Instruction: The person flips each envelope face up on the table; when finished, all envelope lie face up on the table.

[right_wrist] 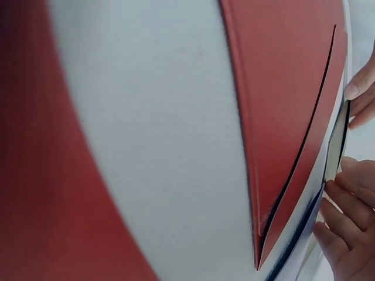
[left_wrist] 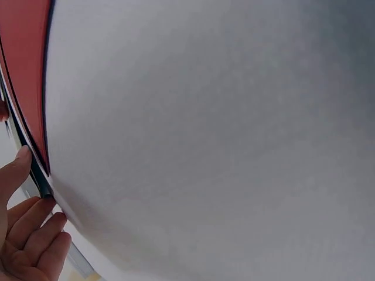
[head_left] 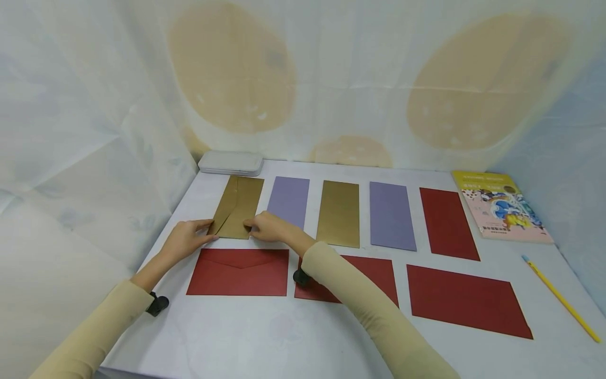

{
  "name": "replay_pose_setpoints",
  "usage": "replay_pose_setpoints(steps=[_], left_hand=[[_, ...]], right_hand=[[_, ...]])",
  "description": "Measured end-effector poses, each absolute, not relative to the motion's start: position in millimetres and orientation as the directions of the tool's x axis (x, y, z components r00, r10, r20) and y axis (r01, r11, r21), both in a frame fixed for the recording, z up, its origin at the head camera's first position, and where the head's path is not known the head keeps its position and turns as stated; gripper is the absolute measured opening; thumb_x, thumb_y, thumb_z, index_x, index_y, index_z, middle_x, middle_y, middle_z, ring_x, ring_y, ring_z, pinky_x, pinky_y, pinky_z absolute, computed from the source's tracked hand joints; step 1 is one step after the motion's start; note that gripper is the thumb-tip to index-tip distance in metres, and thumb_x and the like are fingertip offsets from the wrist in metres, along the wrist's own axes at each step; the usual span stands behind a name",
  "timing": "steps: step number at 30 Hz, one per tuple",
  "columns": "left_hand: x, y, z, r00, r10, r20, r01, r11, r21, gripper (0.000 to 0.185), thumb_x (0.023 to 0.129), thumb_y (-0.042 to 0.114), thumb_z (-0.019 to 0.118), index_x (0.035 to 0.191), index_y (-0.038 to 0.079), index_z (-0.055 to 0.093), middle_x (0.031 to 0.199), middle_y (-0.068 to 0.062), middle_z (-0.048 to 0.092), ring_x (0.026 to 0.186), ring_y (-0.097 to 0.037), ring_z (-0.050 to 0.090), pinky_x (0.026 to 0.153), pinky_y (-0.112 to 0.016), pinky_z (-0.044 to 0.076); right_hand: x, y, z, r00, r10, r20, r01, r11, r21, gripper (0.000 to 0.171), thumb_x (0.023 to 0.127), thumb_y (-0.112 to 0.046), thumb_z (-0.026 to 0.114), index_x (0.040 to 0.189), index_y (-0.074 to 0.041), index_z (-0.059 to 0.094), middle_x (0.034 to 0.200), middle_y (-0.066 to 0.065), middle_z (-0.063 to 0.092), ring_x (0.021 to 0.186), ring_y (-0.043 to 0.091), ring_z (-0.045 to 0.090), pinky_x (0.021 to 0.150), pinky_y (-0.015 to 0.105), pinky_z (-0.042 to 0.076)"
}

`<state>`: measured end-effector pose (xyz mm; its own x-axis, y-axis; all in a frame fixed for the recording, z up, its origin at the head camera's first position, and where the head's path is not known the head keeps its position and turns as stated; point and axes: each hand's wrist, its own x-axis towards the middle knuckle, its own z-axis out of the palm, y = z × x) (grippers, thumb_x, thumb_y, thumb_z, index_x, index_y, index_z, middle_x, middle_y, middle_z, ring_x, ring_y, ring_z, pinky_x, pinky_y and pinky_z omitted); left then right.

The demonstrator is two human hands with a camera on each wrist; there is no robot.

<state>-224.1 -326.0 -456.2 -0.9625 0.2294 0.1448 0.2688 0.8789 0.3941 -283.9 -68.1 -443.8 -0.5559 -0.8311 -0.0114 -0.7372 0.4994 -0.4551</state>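
Observation:
A gold envelope (head_left: pixel 247 202) lies at the left of the back row, its pointed flap along the left side. My left hand (head_left: pixel 185 241) pinches its near left corner between thumb and fingers; the left wrist view shows the envelope's thin edge at the fingertips of this hand (left_wrist: pixel 32 234). At the near right corner, my right hand (head_left: pixel 271 227) pinches the same envelope, index finger and thumb meeting at the edge. A red envelope (head_left: pixel 240 276), flap side up, lies just in front of both hands. Right of the gold one is a purple envelope (head_left: pixel 290 197), partly covered by my right hand.
Farther right lie another gold envelope (head_left: pixel 339 213), a purple one (head_left: pixel 392 216) and a red one (head_left: pixel 448 223). More red envelopes (head_left: pixel 466 300) fill the front row, one under my right forearm. A pale tin (head_left: pixel 231 162), a book (head_left: pixel 504 208) and a yellow pencil (head_left: pixel 561 297) border them.

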Motion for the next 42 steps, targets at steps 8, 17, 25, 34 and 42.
replay_pose_setpoints(steps=[8, 17, 25, 34, 42], left_hand=[[-226.5, -324.6, -454.9, -0.961, 0.231, 0.15, 0.272, 0.888, 0.371, 0.053, 0.082, 0.021, 0.079, 0.124, -0.005, 0.062, 0.119, -0.023, 0.063, 0.112, -0.043, 0.057, 0.089, -0.054, 0.045], [-224.1, -322.6, -449.0, -0.936, 0.277, 0.216, 0.344, 0.844, 0.412, 0.055, 0.079, 0.022, 0.081, 0.125, -0.002, 0.063, 0.119, -0.021, 0.064, 0.102, -0.039, 0.062, 0.078, -0.048, 0.048], [-217.8, -292.9, -439.0, -0.923, 0.321, 0.212, 0.384, 0.791, 0.476, 0.059, 0.079, 0.028, 0.081, 0.128, 0.002, 0.062, 0.116, -0.022, 0.065, 0.061, -0.016, 0.042, 0.056, -0.031, 0.037], [-215.6, -253.3, -441.3, -0.877, 0.428, 0.217, 0.474, 0.705, 0.527, 0.061, 0.079, 0.03, 0.081, 0.132, 0.007, 0.06, 0.051, 0.008, 0.052, 0.048, -0.004, 0.018, 0.05, -0.026, 0.033], [-224.0, -226.0, -441.6, -0.802, 0.55, 0.233, 0.584, 0.641, 0.498, 0.061, 0.08, 0.03, 0.08, 0.132, 0.005, 0.06, 0.051, 0.01, 0.047, 0.05, -0.003, 0.031, 0.056, -0.027, 0.04]], right_hand=[[-287.1, -62.6, -442.4, -0.559, -0.829, -0.009, -0.722, 0.491, -0.487, 0.043, 0.094, -0.008, 0.06, 0.136, 0.0, 0.054, 0.128, 0.01, 0.061, 0.074, 0.009, 0.053, 0.07, 0.018, 0.04], [-291.3, -40.4, -435.2, -0.568, -0.822, 0.039, -0.653, 0.421, -0.63, 0.053, 0.094, -0.022, 0.064, 0.142, -0.006, 0.049, 0.131, 0.012, 0.059, 0.068, 0.011, 0.04, 0.071, 0.023, 0.039], [-295.0, -8.2, -433.5, -0.558, -0.829, 0.041, -0.676, 0.425, -0.602, 0.054, 0.094, -0.025, 0.065, 0.141, -0.004, 0.048, 0.09, 0.012, 0.063, 0.084, 0.02, 0.052, 0.077, 0.025, 0.039], [-296.3, 34.6, -438.4, -0.587, -0.808, 0.052, -0.665, 0.444, -0.6, 0.054, 0.092, -0.026, 0.067, 0.139, -0.004, 0.051, 0.125, 0.015, 0.063, 0.091, 0.022, 0.056, 0.081, 0.028, 0.042], [-299.7, 63.8, -439.4, -0.663, -0.747, 0.047, -0.628, 0.521, -0.579, 0.054, 0.091, -0.025, 0.068, 0.139, -0.004, 0.052, 0.134, 0.013, 0.056, 0.114, 0.022, 0.058, 0.094, 0.035, 0.045]])
